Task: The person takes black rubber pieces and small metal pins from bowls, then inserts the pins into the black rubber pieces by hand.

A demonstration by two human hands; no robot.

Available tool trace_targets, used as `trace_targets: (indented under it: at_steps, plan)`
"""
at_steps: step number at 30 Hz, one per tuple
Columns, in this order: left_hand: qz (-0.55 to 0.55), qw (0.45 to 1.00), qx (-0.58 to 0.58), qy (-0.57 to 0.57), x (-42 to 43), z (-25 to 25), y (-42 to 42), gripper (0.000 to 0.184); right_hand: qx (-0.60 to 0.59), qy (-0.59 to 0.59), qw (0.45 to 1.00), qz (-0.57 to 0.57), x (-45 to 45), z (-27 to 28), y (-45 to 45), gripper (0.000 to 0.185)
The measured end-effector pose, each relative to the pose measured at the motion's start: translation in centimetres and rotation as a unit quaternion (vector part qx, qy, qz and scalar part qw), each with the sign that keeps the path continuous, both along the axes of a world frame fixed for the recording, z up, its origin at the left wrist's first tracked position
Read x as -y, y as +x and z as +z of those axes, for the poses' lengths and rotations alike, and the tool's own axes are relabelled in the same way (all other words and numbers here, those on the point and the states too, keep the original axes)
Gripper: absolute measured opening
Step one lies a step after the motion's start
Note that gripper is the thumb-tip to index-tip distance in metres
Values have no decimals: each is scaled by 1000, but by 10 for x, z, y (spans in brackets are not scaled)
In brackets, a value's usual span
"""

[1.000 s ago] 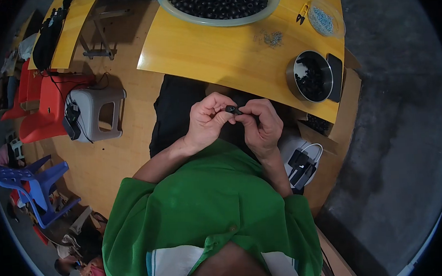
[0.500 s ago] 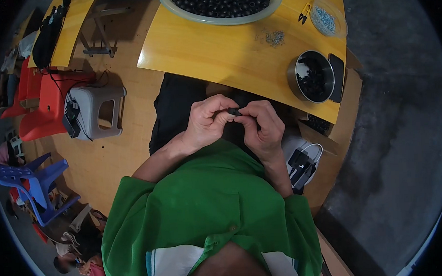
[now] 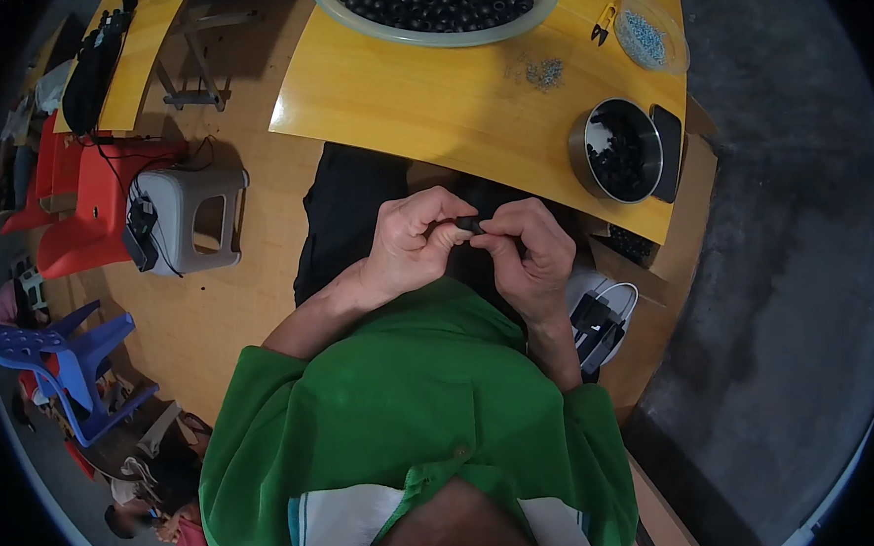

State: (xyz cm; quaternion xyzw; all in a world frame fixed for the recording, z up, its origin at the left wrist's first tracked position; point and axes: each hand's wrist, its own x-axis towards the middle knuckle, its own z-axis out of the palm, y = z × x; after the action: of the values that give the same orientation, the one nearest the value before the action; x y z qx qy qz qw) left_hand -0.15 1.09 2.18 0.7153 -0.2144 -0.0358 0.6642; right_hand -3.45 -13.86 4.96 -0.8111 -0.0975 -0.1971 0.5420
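A yellow table [image 3: 398, 102] bears basin [image 3: 445, 40], snips [image 3: 602, 27], bowls [image 3: 581, 157].

1. We see little of the black piece [image 3: 468, 226], partly hidden between the left hand [image 3: 414, 243] and right hand [image 3: 535, 256].
2. The top edge cuts off the wide basin [image 3: 435, 42].
3. We find the silvery bits [image 3: 546, 73] too small to identify.

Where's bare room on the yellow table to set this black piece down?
Widest free patch: the yellow table between the basin of black rings, the small heap of bits and the near edge, just beyond the left hand. Crowded: the right end, where the metal bowl, dark flat slab, snips and tub of bluish beads sit close together.
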Motion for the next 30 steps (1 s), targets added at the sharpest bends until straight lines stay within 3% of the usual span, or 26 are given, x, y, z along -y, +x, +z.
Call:
trace_targets:
  at_steps: [14,18,23,30]
  plan:
    - [-56,990,108,78,-4,4,8,9,-134,41,988,62,13,4,5,13]
    - [-65,990,85,91,-4,5,6,10,-164,32,983,80,15,-1,6,12]
    - [-39,997,-64,4,1,-4,-3,7,-135,54,986,76,11,-4,7,13]
    - [-28,999,-6,32,3,-4,-2,7,-124,91,986,59,12,-8,1,12]
